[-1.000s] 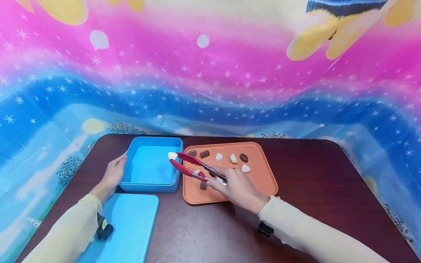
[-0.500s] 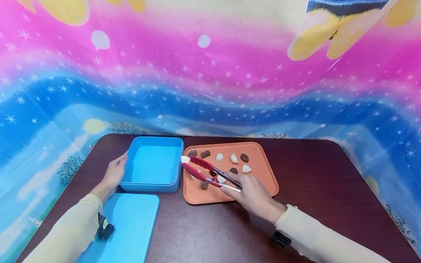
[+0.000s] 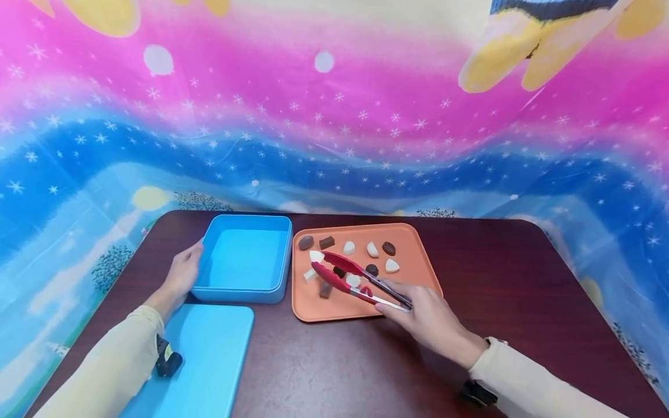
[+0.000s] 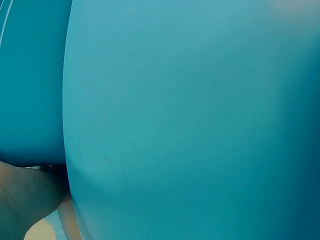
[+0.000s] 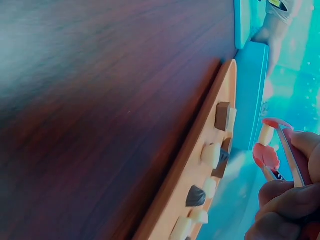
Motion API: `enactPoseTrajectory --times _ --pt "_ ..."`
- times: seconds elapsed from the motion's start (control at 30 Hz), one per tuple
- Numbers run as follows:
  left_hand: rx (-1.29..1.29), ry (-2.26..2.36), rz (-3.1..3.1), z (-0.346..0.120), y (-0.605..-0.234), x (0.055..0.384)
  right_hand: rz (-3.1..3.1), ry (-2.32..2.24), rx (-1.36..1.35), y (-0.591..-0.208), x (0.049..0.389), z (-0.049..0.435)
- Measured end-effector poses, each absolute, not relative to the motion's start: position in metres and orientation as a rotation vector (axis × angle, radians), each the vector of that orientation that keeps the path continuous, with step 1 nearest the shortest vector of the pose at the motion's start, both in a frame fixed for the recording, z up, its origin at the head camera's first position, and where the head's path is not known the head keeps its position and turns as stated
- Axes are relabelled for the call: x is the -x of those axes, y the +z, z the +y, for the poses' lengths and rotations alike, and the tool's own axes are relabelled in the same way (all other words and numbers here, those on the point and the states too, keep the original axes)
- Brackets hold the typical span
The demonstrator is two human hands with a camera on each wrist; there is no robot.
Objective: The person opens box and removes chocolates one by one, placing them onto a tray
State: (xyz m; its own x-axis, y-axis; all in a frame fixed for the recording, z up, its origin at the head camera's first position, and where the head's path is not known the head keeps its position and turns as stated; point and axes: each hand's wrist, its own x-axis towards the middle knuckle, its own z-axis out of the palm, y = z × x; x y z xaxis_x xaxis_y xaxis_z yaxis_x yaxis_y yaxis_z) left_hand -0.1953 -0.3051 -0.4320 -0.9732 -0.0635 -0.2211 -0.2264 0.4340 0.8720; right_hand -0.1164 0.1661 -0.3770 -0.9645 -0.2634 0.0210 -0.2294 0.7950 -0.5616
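Observation:
My right hand [image 3: 434,319] grips red-tipped metal tongs [image 3: 360,278] over the orange tray [image 3: 313,310]. Between the tong tips is a white chocolate piece [image 3: 316,256], which also shows in the right wrist view. On the tray lie several chocolates, among them a brown block [image 3: 325,289], a dark oval one [image 3: 389,248] and a white triangular one [image 3: 392,266]. At the left, my left hand [image 3: 182,276] rests along the outer left wall of a blue box [image 3: 237,294], whose inside shows bare blue. Blue plastic fills most of the left wrist view.
A flat blue lid [image 3: 219,348] lies in front of the box, under the left forearm. Box and tray stand side by side on the dark wooden table [image 3: 502,278]. A colourful printed cloth [image 3: 334,145] hangs behind the table.
The right hand has drawn the tongs and white chocolate piece rightward, from above the box's right edge to over the tray. The left hand and box have kept their places.

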Motion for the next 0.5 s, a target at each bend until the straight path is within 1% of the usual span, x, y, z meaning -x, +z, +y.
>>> enactPoseTrajectory --times 0.5 --pt "0.24 1.596 2.525 -0.304 -0.428 0.195 3.03 -0.854 0.346 -0.38 0.097 0.207"
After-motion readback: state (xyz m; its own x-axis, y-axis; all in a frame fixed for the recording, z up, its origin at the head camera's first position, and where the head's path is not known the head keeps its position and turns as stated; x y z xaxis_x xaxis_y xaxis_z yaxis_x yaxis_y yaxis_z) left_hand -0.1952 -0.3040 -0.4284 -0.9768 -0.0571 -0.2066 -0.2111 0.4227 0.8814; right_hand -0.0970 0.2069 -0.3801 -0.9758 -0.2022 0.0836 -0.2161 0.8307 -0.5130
